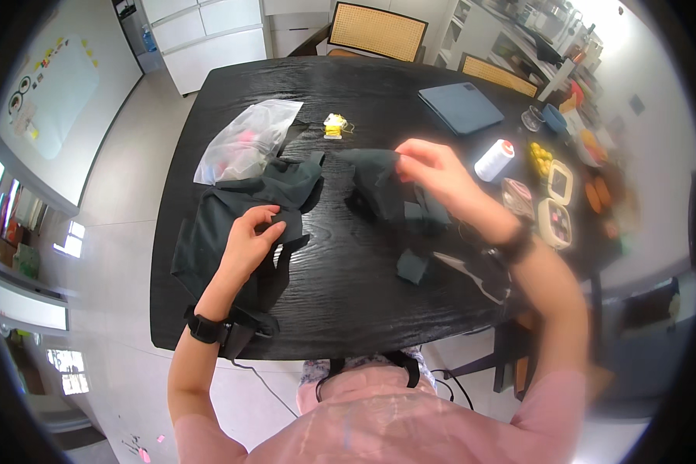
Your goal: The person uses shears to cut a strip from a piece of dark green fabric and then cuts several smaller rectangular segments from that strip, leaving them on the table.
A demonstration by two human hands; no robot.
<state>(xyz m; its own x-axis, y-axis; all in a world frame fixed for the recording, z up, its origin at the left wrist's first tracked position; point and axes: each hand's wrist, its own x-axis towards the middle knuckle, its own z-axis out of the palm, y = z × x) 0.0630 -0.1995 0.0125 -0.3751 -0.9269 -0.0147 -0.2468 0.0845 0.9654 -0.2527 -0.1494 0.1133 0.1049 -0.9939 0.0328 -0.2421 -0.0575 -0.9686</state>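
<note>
Smaller dark green fabric piece (375, 164), soft and creased: over the middle of the table, one edge pinched between thumb and fingers of the right hand (435, 172).

Larger dark green cloth (223, 220), matte, folded: on the table's left part. Left hand (251, 241) at its right portion, fingers bent, thumb near them; whether it grips cloth, cannot tell.

Small dark green fabric scrap (412, 265), roughly square: flat, beside silver-bladed scissors (455, 264) lying beneath the right forearm.

Translucent white plastic bag (247, 143): at the larger cloth's far edge.

Yellow thread on a white card (333, 128): beyond the fabric.

White thread spool (494, 161), cylindrical: right of the right hand.

Blue-grey flat rectangular case (462, 107): far right.

Black wood-grained table (340, 309): beneath all.
</note>
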